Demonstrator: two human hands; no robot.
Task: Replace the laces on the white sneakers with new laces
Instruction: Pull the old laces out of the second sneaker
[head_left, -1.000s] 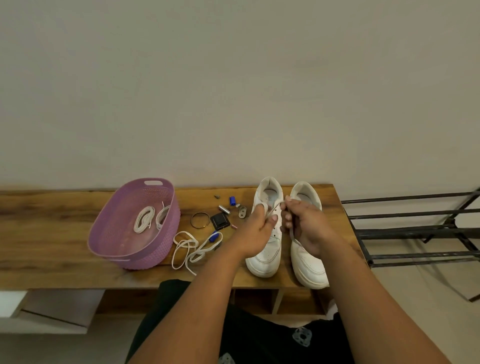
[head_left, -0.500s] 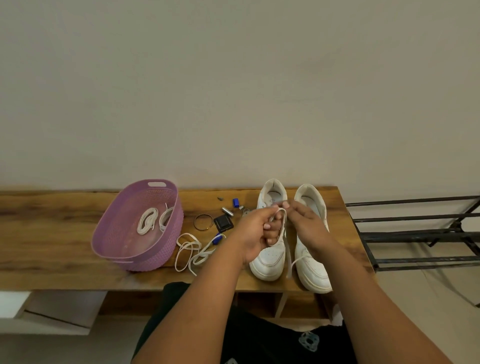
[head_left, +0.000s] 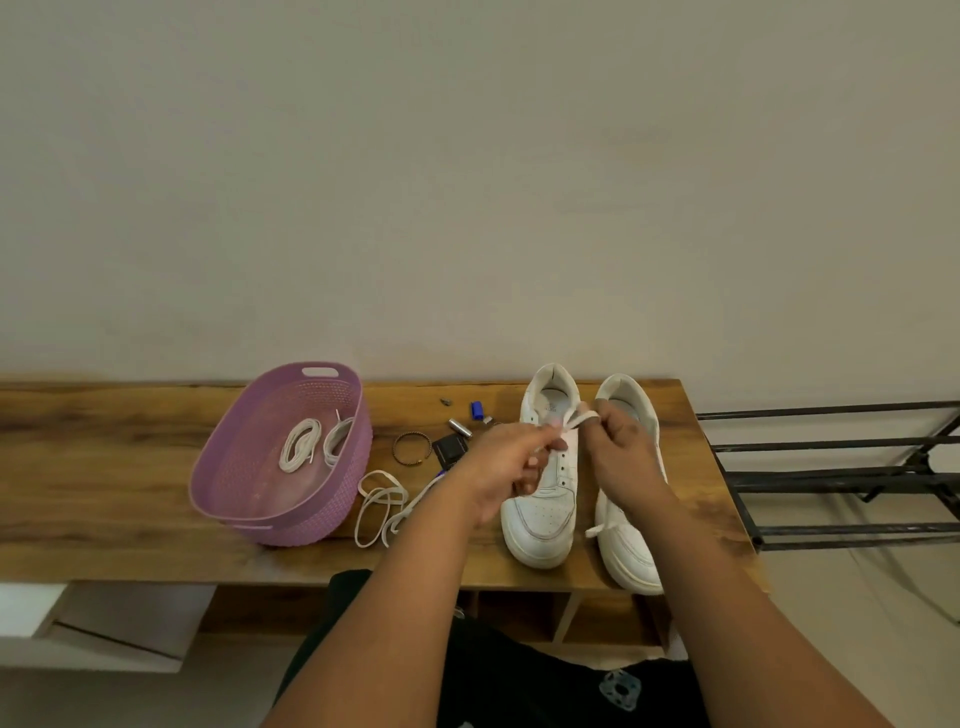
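Two white sneakers stand toe-toward-me on the wooden table (head_left: 104, 467): the left sneaker (head_left: 543, 519) has bare eyelets, the right sneaker (head_left: 631, 556) is half hidden by my right arm. My left hand (head_left: 511, 457) and my right hand (head_left: 623, 452) both pinch one white lace (head_left: 574, 418) above the left sneaker's tongue. A loose end of that lace (head_left: 602, 528) hangs over the right sneaker's toe. Another loose white lace (head_left: 382, 506) lies on the table left of my left arm. Two coiled laces (head_left: 301, 444) sit in the purple basket (head_left: 234, 499).
Small items lie behind my left hand: a ring-shaped bangle (head_left: 412, 448), a dark square object (head_left: 451, 448), a metal cylinder (head_left: 460, 427) and a blue cap (head_left: 477, 410). A black metal rack (head_left: 831, 488) stands right of the table. The wall is close behind.
Both hands have lifted and drawn apart a little, pulling the lace up from the left sneaker. The lace end now hangs over the right sneaker's toe.
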